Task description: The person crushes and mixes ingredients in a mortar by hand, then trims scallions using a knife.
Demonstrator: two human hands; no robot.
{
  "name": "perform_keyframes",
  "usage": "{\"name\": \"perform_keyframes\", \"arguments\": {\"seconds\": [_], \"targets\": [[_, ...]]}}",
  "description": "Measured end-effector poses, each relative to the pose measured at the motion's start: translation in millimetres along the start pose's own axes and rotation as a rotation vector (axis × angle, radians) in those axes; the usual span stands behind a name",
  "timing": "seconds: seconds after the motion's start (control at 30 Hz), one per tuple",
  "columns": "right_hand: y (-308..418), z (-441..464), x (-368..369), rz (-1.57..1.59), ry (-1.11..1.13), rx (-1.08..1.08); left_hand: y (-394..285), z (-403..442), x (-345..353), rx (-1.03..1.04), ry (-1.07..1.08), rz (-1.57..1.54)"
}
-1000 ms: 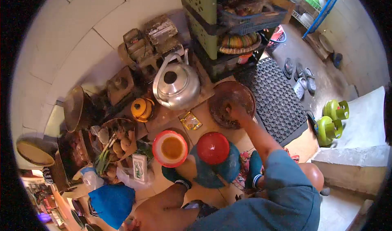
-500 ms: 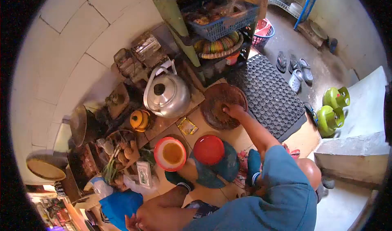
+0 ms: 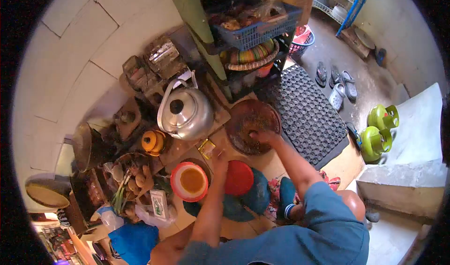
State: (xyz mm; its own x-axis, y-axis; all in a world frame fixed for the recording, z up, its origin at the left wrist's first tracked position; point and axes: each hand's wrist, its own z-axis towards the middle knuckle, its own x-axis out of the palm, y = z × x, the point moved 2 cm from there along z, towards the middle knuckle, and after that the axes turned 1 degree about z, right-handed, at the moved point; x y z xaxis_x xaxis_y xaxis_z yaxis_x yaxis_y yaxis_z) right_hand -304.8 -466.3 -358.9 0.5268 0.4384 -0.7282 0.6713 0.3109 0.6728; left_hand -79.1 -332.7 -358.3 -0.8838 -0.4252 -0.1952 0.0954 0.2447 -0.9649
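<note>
My right hand (image 3: 265,137) is closed around a dark pestle (image 3: 253,134) inside a wide brown mortar (image 3: 239,112) on the tiled floor. Most of the pestle is hidden by the hand. My left hand (image 3: 219,158) reaches out beside a small yellow packet (image 3: 206,149); its fingers are blurred, and whether they touch the packet is unclear. Just below the left hand, my forearm passes between a red-rimmed white bowl (image 3: 176,183) holding yellow-brown liquid and a red plate or lid (image 3: 240,177).
A metal kettle (image 3: 187,115) and an orange lidded pot (image 3: 153,142) stand to the left. Vegetables (image 3: 133,185) and a blue cloth (image 3: 133,241) lie lower left. A shelf with a blue basket (image 3: 258,33) rises behind the mortar; a black mat (image 3: 311,117) is to its right.
My left hand has come up from the lower left, by my knee, to the yellow packet. My right hand stays at the mortar, and the view has shifted slightly.
</note>
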Motion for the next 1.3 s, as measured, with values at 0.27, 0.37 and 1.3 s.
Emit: {"name": "perform_keyframes", "arguments": {"seconds": [0.27,0.37,1.3], "targets": [[-11,-13,26,-0.545,-0.248,-0.005,99,94,77,0.126,0.098,0.029],[40,-23,23,-0.547,0.05,0.167,108,66,74,0.294,-0.04,0.294],[1,45,-1,-0.24,0.368,0.328,94,97,103,0.146,-0.13,-0.082]]}}
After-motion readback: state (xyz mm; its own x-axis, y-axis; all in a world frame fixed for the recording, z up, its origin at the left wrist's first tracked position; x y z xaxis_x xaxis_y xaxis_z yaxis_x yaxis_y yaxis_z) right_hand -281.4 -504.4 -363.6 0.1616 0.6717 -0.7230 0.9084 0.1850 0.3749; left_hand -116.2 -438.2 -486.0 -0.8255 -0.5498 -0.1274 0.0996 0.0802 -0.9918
